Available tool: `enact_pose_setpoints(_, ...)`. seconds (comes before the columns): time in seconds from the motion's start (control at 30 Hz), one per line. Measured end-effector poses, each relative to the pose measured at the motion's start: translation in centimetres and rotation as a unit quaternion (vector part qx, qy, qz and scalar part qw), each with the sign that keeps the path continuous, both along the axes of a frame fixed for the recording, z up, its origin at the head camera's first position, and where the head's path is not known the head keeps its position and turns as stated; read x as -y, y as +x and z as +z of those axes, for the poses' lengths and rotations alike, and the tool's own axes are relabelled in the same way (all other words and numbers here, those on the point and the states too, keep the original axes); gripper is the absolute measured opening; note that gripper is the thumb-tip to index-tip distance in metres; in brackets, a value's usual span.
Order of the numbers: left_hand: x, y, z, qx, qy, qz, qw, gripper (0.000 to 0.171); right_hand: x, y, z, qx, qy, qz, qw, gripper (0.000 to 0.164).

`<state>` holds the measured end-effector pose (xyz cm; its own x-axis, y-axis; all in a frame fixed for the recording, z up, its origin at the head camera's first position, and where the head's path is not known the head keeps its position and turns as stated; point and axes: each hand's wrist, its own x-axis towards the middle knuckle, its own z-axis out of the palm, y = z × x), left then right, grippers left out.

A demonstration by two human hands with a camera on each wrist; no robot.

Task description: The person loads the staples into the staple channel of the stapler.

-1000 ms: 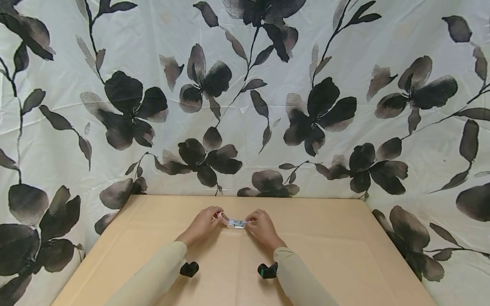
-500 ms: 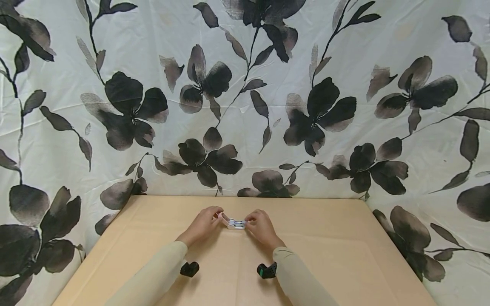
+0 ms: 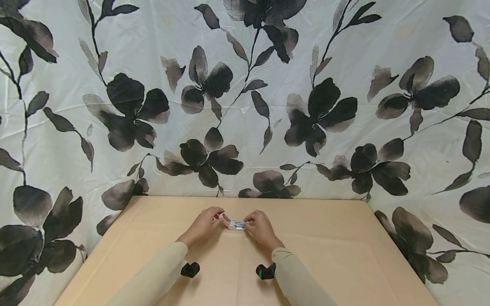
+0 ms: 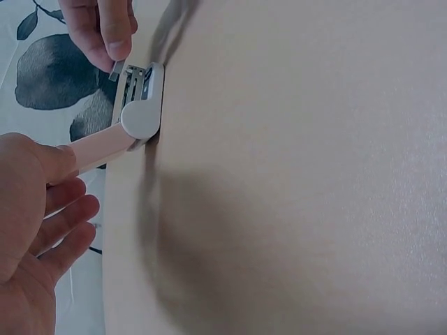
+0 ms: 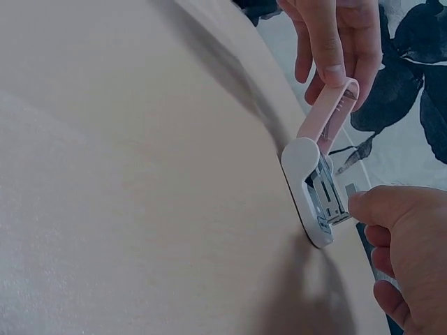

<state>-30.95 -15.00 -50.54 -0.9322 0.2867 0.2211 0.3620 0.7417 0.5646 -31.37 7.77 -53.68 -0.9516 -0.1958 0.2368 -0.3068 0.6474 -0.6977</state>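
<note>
A small pink and white stapler (image 3: 236, 225) rests on the table, its pink top (image 5: 323, 115) swung up and its metal staple channel (image 5: 325, 195) exposed. My left hand (image 3: 203, 225) pinches the end of that raised top between thumb and forefinger, the other fingers loosely bent in the left wrist view. From the opposite side, my right hand (image 3: 262, 229) pinches a short grey strip of staples (image 4: 116, 70) between thumb and fingertip. That strip is close over the open channel, near its front end; most of it is hidden by the fingers.
The light wooden table (image 3: 325, 255) reaches back to a white cloth (image 3: 264, 127) printed with dark flowers. A black wrist device (image 3: 189, 269) sits by the left cuff and another black device (image 3: 266, 271) by the right cuff.
Both hands and the stapler keep nearly the same pose. The right hand has edged very slightly left, and the head view has shifted a little.
</note>
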Motion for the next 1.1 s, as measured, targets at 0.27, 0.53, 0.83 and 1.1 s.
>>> enact_pose_setpoints(0.27,-0.09,0.40,0.21,0.000,0.008,-0.002,1.0000,0.021,0.21,0.07,0.13,0.000,-0.004,0.000,1.000,0.004)
enact_pose_setpoints(0.53,-0.14,0.45,0.15,0.005,0.007,0.005,1.0000,0.019,0.60,-0.08,0.09,0.013,-0.004,-0.002,1.000,0.004)
enact_pose_setpoints(0.83,-0.03,0.43,0.18,0.004,0.002,0.002,1.0000,0.021,0.73,-0.16,0.28,0.017,-0.006,-0.004,1.000,0.004)
enact_pose_setpoints(1.1,-0.05,0.38,0.07,-0.001,0.005,0.002,1.0000,0.021,0.76,-0.35,0.33,0.012,-0.005,0.001,1.000,0.004)
